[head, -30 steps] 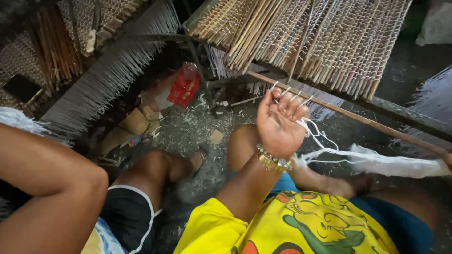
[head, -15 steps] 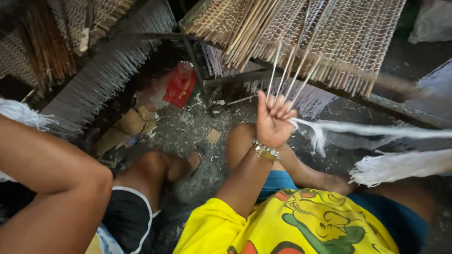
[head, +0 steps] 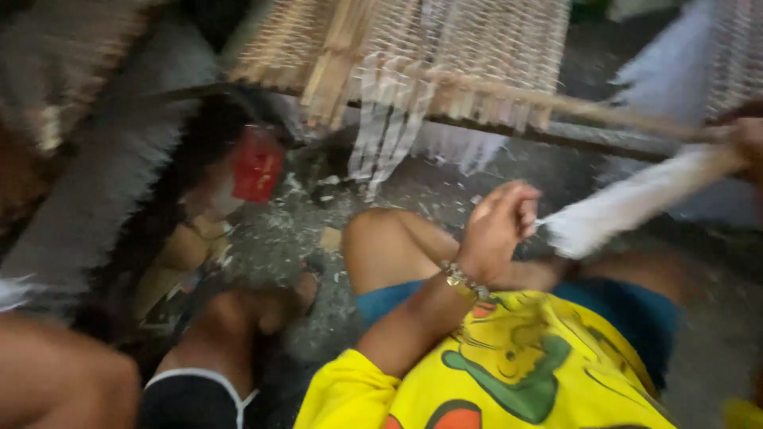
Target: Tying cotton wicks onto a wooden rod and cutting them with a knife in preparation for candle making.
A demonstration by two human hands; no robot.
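Since half a second ago your left hand (head: 499, 226) has dropped from the raised strands down to just above your bent knee, and the view has swung and blurred. That hand is now curled nearly closed, fingers folded onto the frayed end of the white fibre bundle (head: 636, 199); the grip looks like a pinch, though blur hides the fingertips. The bundle runs taut from there up and right to your right hand (head: 747, 139), which shows only as a sliver at the frame's right edge, so you cannot tell how far it is open. A beaded bracelet (head: 465, 280) sits at your left wrist.

Just above the bundle a thin wooden stick (head: 604, 111) lies along the near edge of the woven mat (head: 445, 40), a ribbed sheet of pale reeds bound in rows, with loose white threads (head: 389, 135) hanging off that edge. Between mat edge and knee there is a gap of littered grey floor (head: 318, 238).

Further left, a red packet (head: 257, 165) lies on the floor under another frame's fringe. Another person's bare knee (head: 60, 373) fills the lower left corner.
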